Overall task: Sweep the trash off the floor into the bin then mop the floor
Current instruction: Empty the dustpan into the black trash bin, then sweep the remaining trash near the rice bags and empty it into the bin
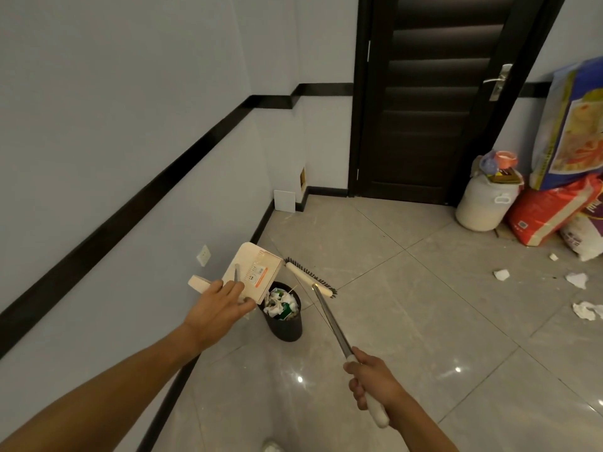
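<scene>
My left hand (219,303) holds a cream dustpan (253,274) tilted over the small black bin (284,326) by the left wall. The bin is full of crumpled white paper and a green wrapper. My right hand (370,383) grips the white end of the broom's metal handle (331,321). The broom head (310,277), cream with dark bristles, rests on the tiled floor just behind the bin. Scraps of white paper trash (577,279) lie on the floor at the right, with another crumpled piece (587,309) nearer me.
A dark door (424,102) stands closed ahead. At the right are a white plastic jar (486,203) and stacked sacks (554,210) against the wall. A wall with a black trim runs along the left. A wall socket (203,255) is near the dustpan.
</scene>
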{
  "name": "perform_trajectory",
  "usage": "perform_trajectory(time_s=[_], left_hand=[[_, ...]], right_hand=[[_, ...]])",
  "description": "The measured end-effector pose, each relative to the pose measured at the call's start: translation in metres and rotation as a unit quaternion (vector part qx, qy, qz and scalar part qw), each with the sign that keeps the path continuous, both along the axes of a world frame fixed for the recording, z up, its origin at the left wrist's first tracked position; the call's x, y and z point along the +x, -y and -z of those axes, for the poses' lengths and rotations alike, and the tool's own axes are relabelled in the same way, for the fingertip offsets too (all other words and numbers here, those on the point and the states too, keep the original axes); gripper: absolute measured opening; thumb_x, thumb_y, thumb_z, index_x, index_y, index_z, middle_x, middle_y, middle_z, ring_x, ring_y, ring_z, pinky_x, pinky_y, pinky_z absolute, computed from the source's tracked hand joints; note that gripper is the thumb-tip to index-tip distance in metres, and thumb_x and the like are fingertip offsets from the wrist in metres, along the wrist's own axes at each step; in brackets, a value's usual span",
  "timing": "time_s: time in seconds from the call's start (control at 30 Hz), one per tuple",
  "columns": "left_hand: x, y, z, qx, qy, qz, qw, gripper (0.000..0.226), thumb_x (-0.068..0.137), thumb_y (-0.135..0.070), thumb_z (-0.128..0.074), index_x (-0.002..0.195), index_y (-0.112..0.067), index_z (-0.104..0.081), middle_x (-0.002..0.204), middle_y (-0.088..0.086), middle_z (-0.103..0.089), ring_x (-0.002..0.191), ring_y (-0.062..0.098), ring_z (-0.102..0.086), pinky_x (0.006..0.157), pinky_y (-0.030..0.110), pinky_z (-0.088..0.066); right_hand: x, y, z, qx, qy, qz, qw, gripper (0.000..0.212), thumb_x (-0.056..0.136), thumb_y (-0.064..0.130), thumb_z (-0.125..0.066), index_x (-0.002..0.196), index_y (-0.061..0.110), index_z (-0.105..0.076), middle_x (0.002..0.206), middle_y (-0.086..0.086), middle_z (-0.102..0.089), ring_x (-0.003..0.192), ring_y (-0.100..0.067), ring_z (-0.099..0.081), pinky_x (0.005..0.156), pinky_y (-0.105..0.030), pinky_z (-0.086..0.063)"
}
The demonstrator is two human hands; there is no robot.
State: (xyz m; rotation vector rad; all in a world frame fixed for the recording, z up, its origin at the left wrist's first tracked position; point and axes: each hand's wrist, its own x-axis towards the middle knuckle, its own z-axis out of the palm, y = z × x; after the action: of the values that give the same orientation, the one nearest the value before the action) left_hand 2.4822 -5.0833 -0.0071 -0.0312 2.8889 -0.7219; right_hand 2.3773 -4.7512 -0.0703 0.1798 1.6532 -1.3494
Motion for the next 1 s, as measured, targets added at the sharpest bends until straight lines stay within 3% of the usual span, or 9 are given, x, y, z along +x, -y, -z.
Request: perform_trajectory(time_s=[0.1,0.3,0.43,0.53,0.73,1.0], left_hand=[[0.003,-0.011,-0.012,0.004,-0.017,-0.001,1.000,0.066,0.048,-0.016,-0.102,0.103,-0.022,-0.067,0.102,0.016,-0.066,0.088,0.032,-0.066,0.075,0.046,-0.057],[0.007,-0.018,-0.026,-0.008,-0.010,-0.025,1.000,0.064,0.058,-0.022,-0.099,0.113,-0.027,-0.066,0.114,0.014,-0.067,0.099,0.031,-0.067,0.087,0.045,-0.054],[0.007,-0.018,-0.023,0.006,-0.050,-0.024,0.998,0.065,0.046,-0.014,-0.102,0.101,-0.021,-0.068,0.099,0.017,-0.066,0.083,0.033,-0.067,0.073,0.046,-0.055],[0.005,-0.024,-0.023,0.040,-0.101,-0.030,0.994,0.055,0.056,-0.014,-0.098,0.102,-0.021,-0.069,0.094,0.013,-0.064,0.079,0.029,-0.064,0.071,0.041,-0.052],[-0.018,-0.038,-0.051,0.165,-0.306,-0.142,0.927,0.022,0.084,-0.020,-0.079,0.103,-0.020,-0.069,0.083,0.002,-0.053,0.070,0.019,-0.051,0.069,0.037,-0.040],[-0.061,-0.089,-0.036,0.250,-0.308,-0.173,0.901,0.014,0.092,-0.028,-0.071,0.103,-0.022,-0.063,0.084,0.001,-0.052,0.069,0.017,-0.048,0.067,0.037,-0.040]], right_hand=[[-0.003,-0.001,-0.001,-0.005,-0.004,0.001,1.000,0.064,0.100,0.008,-0.057,0.158,0.018,-0.032,0.052,-0.007,-0.045,0.041,-0.014,-0.039,0.040,-0.022,-0.035],[-0.008,-0.006,-0.006,-0.023,-0.010,-0.002,1.000,0.060,0.100,0.008,-0.057,0.155,0.017,-0.036,0.055,-0.008,-0.045,0.043,-0.014,-0.039,0.041,-0.022,-0.036],[-0.008,-0.013,-0.007,-0.030,-0.010,-0.004,0.999,0.051,0.099,0.006,-0.056,0.148,0.016,-0.043,0.056,-0.007,-0.043,0.044,-0.014,-0.038,0.042,-0.021,-0.034],[-0.008,-0.022,-0.005,-0.035,-0.001,0.007,0.999,0.053,0.100,0.007,-0.056,0.150,0.017,-0.042,0.058,-0.007,-0.044,0.045,-0.013,-0.038,0.043,-0.021,-0.034],[-0.008,-0.039,-0.002,-0.051,0.012,0.048,0.997,0.050,0.100,0.007,-0.055,0.148,0.015,-0.043,0.057,-0.006,-0.043,0.045,-0.012,-0.038,0.040,-0.020,-0.034],[-0.008,-0.102,-0.004,-0.049,-0.004,0.098,0.994,0.053,0.099,0.001,-0.052,0.147,0.020,-0.042,0.059,-0.008,-0.043,0.046,-0.013,-0.038,0.042,-0.022,-0.034]])
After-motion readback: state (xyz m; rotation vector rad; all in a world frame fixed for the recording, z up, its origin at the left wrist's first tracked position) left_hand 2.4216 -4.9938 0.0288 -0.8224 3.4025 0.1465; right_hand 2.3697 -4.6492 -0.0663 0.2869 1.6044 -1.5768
